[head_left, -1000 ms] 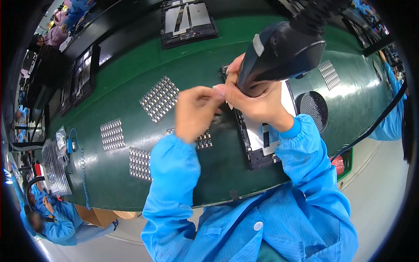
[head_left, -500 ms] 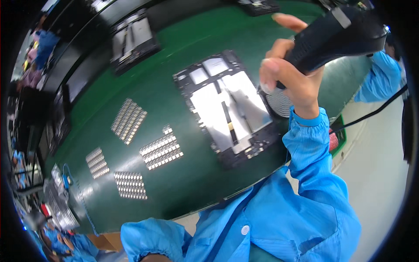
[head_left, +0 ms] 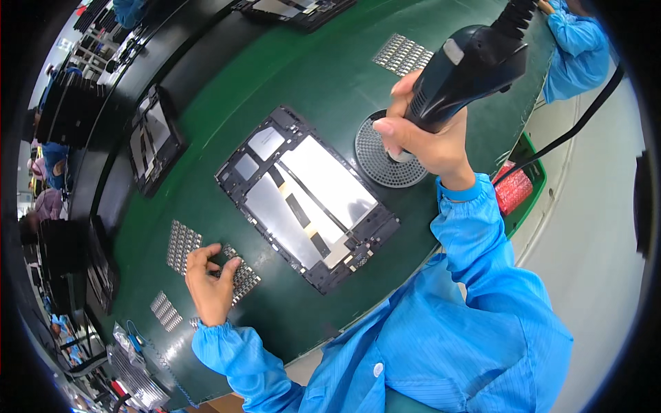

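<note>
With left grip (head_left: 212,286) narrowly parted over component sheet (head_left: 246,279) at the opened device's (head_left: 275,206) 8 o'clock, pinch edges only, steadying black tool (head_left: 468,72) in right grip (head_left: 441,148).

Right fingers (head_left: 406,133) around a black handheld tool (head_left: 468,72)
</note>
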`<state>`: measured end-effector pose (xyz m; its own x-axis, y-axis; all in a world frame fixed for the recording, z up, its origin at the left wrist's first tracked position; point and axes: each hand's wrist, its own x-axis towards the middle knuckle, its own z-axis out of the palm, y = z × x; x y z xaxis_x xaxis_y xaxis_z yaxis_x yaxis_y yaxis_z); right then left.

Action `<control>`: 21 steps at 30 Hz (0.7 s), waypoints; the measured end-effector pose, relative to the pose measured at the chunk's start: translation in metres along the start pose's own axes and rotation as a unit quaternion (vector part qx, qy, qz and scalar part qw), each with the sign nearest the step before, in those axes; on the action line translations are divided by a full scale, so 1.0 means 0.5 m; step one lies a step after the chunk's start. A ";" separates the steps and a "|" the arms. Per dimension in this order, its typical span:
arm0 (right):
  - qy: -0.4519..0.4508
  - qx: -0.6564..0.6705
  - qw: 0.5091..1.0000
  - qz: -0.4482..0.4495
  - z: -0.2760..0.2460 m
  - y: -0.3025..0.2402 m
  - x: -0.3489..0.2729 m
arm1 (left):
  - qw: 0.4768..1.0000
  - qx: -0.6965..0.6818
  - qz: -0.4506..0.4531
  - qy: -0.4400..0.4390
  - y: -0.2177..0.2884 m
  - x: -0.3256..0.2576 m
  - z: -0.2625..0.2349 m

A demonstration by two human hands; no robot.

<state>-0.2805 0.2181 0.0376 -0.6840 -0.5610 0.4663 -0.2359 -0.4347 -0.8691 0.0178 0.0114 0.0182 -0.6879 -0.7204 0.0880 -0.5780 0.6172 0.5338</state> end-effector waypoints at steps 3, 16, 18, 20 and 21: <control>0.008 0.012 1.000 0.001 -0.009 0.000 0.001 | 0.999 0.013 -0.031 -0.027 -0.010 0.009 0.002; 0.004 -0.018 0.999 0.039 -0.017 0.010 -0.001 | 0.963 -0.225 -0.121 -0.083 -0.026 0.027 -0.003; 0.011 -0.016 0.999 0.043 -0.014 0.007 -0.001 | 0.960 -0.242 -0.123 -0.072 -0.032 0.028 -0.004; 0.011 -0.020 0.999 0.047 -0.008 0.003 -0.001 | 0.964 -0.232 -0.115 -0.060 -0.039 0.025 0.000; 0.004 -0.022 0.999 0.047 -0.001 0.005 0.001 | 0.970 -0.211 -0.109 -0.049 -0.044 0.022 0.001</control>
<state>-0.2818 0.2172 0.0354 -0.7100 -0.5922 0.3812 -0.2008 -0.3486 -0.9155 0.0230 -0.0100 0.0070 -0.6203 -0.7728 -0.1344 -0.4968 0.2545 0.8297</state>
